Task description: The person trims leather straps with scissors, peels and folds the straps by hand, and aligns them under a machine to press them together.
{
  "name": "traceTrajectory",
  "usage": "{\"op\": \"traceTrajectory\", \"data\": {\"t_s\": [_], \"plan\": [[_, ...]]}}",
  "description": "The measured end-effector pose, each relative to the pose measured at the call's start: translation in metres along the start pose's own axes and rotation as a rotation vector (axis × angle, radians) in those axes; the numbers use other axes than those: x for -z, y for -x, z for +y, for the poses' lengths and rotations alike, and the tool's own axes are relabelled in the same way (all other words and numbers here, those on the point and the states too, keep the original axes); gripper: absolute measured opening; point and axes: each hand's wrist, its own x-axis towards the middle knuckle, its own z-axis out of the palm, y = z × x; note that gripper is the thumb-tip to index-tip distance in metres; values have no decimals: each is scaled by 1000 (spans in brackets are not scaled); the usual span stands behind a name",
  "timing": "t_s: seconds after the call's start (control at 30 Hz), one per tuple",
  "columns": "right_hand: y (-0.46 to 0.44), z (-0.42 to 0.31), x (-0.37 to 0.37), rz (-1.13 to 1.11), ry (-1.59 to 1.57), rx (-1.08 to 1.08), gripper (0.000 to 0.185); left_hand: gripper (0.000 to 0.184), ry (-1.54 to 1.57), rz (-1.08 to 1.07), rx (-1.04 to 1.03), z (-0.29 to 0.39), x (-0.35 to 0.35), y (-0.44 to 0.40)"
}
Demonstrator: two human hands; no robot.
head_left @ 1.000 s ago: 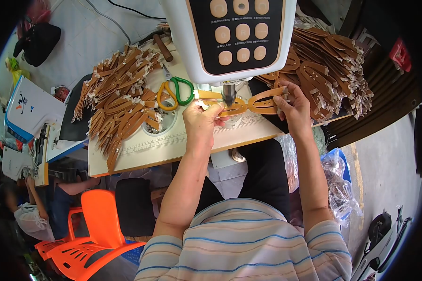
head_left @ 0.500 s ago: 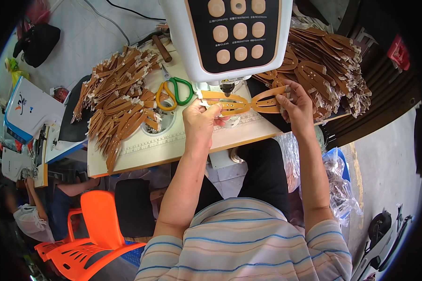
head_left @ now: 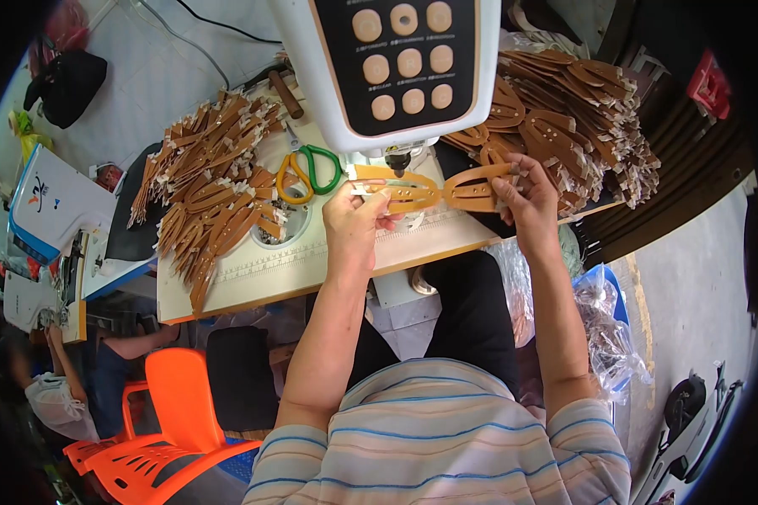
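Note:
A tan leather strap piece, with slots cut through it and small metal studs on it, is stretched between both hands under the machine's dark tip. My left hand pinches its left end between thumb and fingers. At the other end, my right hand is closed on the strap, thumb on top. Whether the tip touches the leather I cannot tell. The white machine head has a keypad of round-cornered buttons. Scissors with green and yellow handles lie left of my left hand, beside a round bowl of small parts.
Heaps of similar strap pieces lie on the left and right. A hammer-like wooden handle is at the back. A ruler scale runs along the table front. Orange chair and another person are at left.
The view has shifted slightly, so the machine head, strap piece and hands appear a little further left. Both hands still hold the strap piece under the tip.

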Motion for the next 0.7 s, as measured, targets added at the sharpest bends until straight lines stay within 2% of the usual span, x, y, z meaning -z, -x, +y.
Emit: {"op": "traceTrajectory", "data": {"t_s": [0.17, 0.3, 0.37, 0.43, 0.5, 0.53, 0.57, 0.6, 0.63, 0.67, 0.7], "plan": [[31, -26, 11, 16, 55, 8, 29, 21, 128, -35, -33, 5, -15, 34], [43, -46, 38, -34, 32, 78, 27, 22, 282, -136, 61, 11, -26, 43], [40, -59, 50, 123, 195, 278, 25, 22, 193, -133, 25, 13, -18, 40], [31, -63, 60, 295, 221, 320, 22, 21, 139, -74, -10, 13, -1, 38], [5, -46, 65, 327, 204, 524, 22, 23, -153, 55, -249, 7, 30, 31], [-6, -35, 61, 271, 164, 516, 22, 23, -312, 123, -360, 10, 50, 29], [-14, -25, 55, 326, 199, 479, 23, 23, -333, 183, -368, 17, 70, 29], [-18, -16, 47, 387, 242, 444, 24, 25, -627, 303, -498, 25, 91, 30], [-18, -14, 38, 349, 223, 442, 24, 27, -924, 410, -613, 33, 111, 30], [-15, -15, 34, 343, 347, 346, 24, 30, -1225, 501, -716, 41, 128, 30], [-10, -17, 32, 343, 477, 249, 23, 30, -1235, 520, -707, 48, 144, 30]]}}
